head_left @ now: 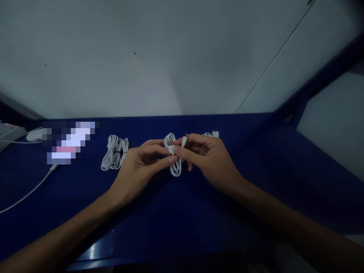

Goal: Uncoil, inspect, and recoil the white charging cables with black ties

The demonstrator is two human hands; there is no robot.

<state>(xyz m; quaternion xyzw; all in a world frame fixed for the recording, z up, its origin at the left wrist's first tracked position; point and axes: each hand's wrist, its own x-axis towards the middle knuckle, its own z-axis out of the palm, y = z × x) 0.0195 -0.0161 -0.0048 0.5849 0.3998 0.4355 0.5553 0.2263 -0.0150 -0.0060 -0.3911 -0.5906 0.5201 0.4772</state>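
Note:
A coiled white USB cable is held upright between both hands above the blue table. My left hand pinches the coil from the left, thumb and fingers closed near its large plug. My right hand grips it from the right, fingers curled, with the small plug end sticking up by the fingertips. A second bundled white cable, tied with a dark band, lies on the table just left of my left hand. Part of another white cable shows behind my right hand.
A loose white wire runs across the table's left side. A white mouse-like object and a pale device sit at the far left. A grey wall rises behind the table. A dark blue frame post slants up at the right.

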